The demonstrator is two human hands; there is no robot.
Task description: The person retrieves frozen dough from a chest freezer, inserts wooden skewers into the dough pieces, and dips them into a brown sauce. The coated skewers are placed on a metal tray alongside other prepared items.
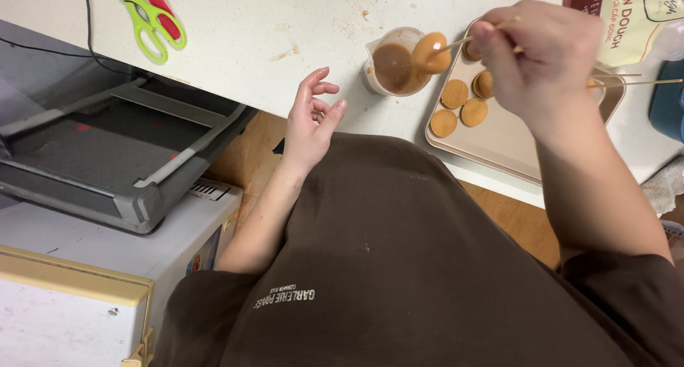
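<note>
White speckled counter (pixel 285 25), cream-and-maroon dough bag (pixel 627 11) top right, right hand (pixel 541 53) pinching coated skewer (pixel 456 44) over cup (pixel 394 62), left hand (pixel 312 117) loosely spread.

The person wears a dark brown, loose-fitting shirt (pixel 399 267) of soft, matte fabric that fills the lower half of the head view. Small pale lettering is printed on its front, seen upside down from above, and a few tiny light specks dot the cloth. The short sleeves end above the elbows, so both forearms are bare. The left hand (pixel 312 117) and the right hand (pixel 541 53) wear no gloves, and no rings, watch or bracelets show on them.
</note>
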